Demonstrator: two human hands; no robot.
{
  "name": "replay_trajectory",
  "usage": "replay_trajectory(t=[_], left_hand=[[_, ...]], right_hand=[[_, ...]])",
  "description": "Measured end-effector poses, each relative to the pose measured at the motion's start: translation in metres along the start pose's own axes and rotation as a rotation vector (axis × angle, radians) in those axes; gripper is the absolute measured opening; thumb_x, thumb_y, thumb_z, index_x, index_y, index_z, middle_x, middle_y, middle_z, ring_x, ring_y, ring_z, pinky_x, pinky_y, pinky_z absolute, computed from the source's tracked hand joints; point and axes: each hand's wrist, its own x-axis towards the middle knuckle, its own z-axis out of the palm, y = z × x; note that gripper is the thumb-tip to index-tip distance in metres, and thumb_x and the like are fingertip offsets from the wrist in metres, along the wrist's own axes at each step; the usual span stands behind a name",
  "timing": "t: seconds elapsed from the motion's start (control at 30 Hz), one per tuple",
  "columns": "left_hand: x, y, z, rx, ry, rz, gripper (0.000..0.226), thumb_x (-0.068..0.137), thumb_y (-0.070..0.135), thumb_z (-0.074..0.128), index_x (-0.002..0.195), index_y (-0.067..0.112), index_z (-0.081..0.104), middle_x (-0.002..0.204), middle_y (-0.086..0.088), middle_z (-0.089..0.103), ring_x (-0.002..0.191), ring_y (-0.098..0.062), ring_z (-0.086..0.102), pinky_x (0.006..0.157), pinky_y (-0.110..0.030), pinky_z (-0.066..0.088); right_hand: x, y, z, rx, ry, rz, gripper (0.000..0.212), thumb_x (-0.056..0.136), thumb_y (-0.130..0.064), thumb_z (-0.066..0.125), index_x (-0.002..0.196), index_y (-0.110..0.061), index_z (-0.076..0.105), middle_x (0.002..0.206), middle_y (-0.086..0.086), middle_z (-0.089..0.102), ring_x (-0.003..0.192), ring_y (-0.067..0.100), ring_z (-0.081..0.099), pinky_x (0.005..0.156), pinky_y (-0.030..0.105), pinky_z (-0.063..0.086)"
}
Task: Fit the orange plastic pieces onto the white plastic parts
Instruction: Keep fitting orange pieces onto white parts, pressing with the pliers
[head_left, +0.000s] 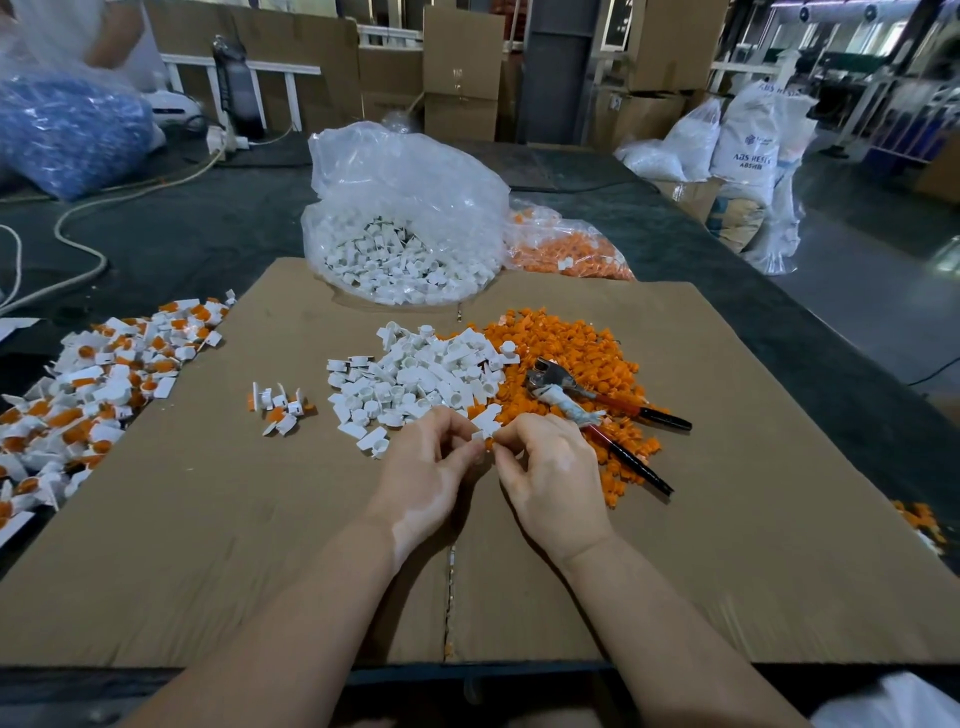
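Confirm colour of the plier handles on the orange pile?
Red with black tips on the pliers, seen in the head view.

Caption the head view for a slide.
Both hands, left and right, pinch a white part over cardboard.

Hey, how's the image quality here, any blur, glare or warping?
Head view: wide-angle warping bows the cardboard sheet edges; glare on the clear bag of white parts; both hands, left hand and right hand, fairly sharp; the background looks soft.
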Motion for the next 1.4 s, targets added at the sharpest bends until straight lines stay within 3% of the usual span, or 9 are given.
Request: replay_trajectory(t=[0.37, 0.53, 0.7, 0.87, 0.97, 1.13, 1.4], left_hand=[[-0.0010, 0.0007, 0.0005, -0.127, 0.023, -0.061, 0.010, 0.085, 0.009, 0.064, 0.078, 0.013, 0.059, 0.063, -0.002, 0.059, 0.059, -0.011, 0.052, 0.059, -0.021, 0.041], [-0.0008, 0.0007, 0.0000, -0.115, 0.023, -0.061, 0.009, 0.086, 0.010, 0.063, 0.079, 0.012, 0.059, 0.067, -0.007, 0.059, 0.064, -0.017, 0.052, 0.063, -0.031, 0.041], [-0.0006, -0.0001, -0.0001, -0.104, 0.033, -0.047, 0.013, 0.085, 0.009, 0.063, 0.076, 0.015, 0.058, 0.072, -0.015, 0.062, 0.062, -0.015, 0.051, 0.059, -0.024, 0.040], [-0.0004, -0.0022, 0.0004, -0.096, 0.056, -0.034, 0.018, 0.084, 0.008, 0.064, 0.072, 0.020, 0.057, 0.060, 0.004, 0.060, 0.054, -0.001, 0.051, 0.052, -0.010, 0.037], [-0.0001, -0.0023, 0.0007, -0.127, 0.055, -0.042, 0.018, 0.085, 0.007, 0.064, 0.074, 0.019, 0.057, 0.060, 0.004, 0.059, 0.051, 0.003, 0.049, 0.051, -0.008, 0.037], [0.0000, -0.0022, 0.0008, -0.140, 0.052, -0.059, 0.016, 0.085, 0.009, 0.063, 0.075, 0.019, 0.057, 0.064, -0.002, 0.059, 0.060, -0.010, 0.051, 0.055, -0.014, 0.038], [0.0007, -0.0011, 0.0004, -0.153, 0.060, -0.073, 0.011, 0.086, 0.009, 0.063, 0.079, 0.016, 0.058, 0.071, -0.010, 0.059, 0.066, -0.015, 0.053, 0.060, -0.019, 0.041]], right_hand=[[0.0012, -0.0004, 0.0000, 0.023, -0.004, -0.053, 0.008, 0.076, 0.003, 0.068, 0.075, -0.003, 0.062, 0.071, 0.007, 0.061, 0.068, 0.026, 0.054, 0.061, 0.039, 0.049], [0.0016, -0.0002, -0.0003, 0.026, -0.020, -0.062, 0.006, 0.078, 0.002, 0.066, 0.078, -0.003, 0.063, 0.073, 0.007, 0.062, 0.071, 0.026, 0.054, 0.063, 0.040, 0.049], [0.0018, -0.0003, -0.0002, 0.026, -0.021, -0.061, 0.005, 0.079, 0.001, 0.067, 0.079, -0.003, 0.064, 0.075, 0.006, 0.063, 0.073, 0.026, 0.055, 0.065, 0.039, 0.049], [0.0017, 0.0003, 0.0003, 0.018, -0.017, -0.063, 0.006, 0.078, 0.001, 0.067, 0.079, -0.004, 0.065, 0.075, 0.005, 0.064, 0.072, 0.025, 0.055, 0.064, 0.035, 0.048], [0.0020, 0.0003, 0.0003, 0.018, -0.008, -0.052, 0.007, 0.078, 0.000, 0.069, 0.081, -0.005, 0.065, 0.076, 0.005, 0.065, 0.072, 0.024, 0.056, 0.065, 0.034, 0.048], [0.0023, 0.0013, 0.0006, 0.014, 0.008, 0.028, 0.005, 0.081, -0.009, 0.069, 0.080, -0.006, 0.066, 0.074, 0.005, 0.064, 0.072, 0.023, 0.056, 0.065, 0.035, 0.048], [0.0025, 0.0005, 0.0018, 0.012, -0.019, 0.061, 0.011, 0.083, -0.013, 0.067, 0.076, -0.005, 0.066, 0.070, 0.004, 0.063, 0.071, 0.023, 0.055, 0.064, 0.033, 0.045]])
